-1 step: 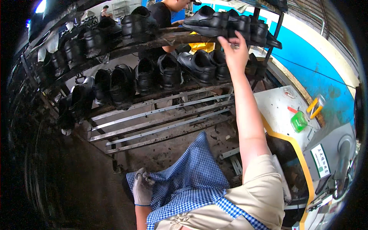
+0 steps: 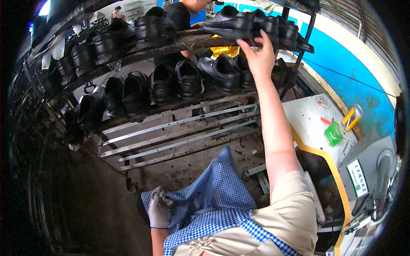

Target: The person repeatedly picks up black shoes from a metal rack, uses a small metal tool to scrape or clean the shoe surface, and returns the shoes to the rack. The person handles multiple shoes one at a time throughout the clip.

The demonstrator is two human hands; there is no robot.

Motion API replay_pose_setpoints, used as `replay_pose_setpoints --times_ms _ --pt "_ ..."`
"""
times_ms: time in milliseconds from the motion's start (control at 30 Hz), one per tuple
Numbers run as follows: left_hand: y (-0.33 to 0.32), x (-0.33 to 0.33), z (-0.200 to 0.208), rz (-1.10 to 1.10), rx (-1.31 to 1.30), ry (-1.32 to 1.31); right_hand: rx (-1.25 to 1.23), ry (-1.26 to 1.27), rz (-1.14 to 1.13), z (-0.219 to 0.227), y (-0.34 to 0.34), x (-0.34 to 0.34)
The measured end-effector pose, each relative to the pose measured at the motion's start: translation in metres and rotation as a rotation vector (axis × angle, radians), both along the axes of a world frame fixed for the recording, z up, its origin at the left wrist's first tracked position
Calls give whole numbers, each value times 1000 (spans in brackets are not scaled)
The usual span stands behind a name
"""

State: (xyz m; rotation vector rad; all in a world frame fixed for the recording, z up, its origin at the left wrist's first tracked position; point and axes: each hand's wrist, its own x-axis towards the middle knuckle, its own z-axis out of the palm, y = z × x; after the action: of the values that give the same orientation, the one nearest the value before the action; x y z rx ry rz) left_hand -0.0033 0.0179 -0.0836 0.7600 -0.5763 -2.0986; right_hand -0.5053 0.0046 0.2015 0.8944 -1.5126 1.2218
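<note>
My bare right hand [image 2: 261, 57] reaches up to the upper shelf of a rack. Its thumb and fingers are spread apart in front of the heel end of a black leather shoe [image 2: 230, 26]; I cannot tell if they touch it. More black shoes [image 2: 287, 34] stand just right of it. Low at the left, my left hand [image 2: 159, 209] wears a pale, stained glove and lies on the blue checked apron [image 2: 213, 187] over my lap. Its fingers are curled closed; what they hold, if anything, is hidden.
The dark rack [image 2: 183, 45] carries two rows of black shoes, with bare metal rails [image 2: 179, 133] below. At right stand a white worktop [image 2: 305, 109] with a green container [image 2: 333, 135] and a grey machine [image 2: 363, 170]. Another person [image 2: 181, 13] works behind the rack.
My right hand has shifted slightly left along the upper shelf, its thumb and fingers still spread. My left hand has stayed in place.
</note>
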Motion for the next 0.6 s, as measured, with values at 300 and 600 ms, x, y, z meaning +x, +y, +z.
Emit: replay_pose_setpoints --times_ms 300,600 --pt "6 -7 -14 -18 33 -22 62 -359 34 19 -33 23" --pt "4 -7 12 26 40 -134 -592 -141 763 -6 66 95"
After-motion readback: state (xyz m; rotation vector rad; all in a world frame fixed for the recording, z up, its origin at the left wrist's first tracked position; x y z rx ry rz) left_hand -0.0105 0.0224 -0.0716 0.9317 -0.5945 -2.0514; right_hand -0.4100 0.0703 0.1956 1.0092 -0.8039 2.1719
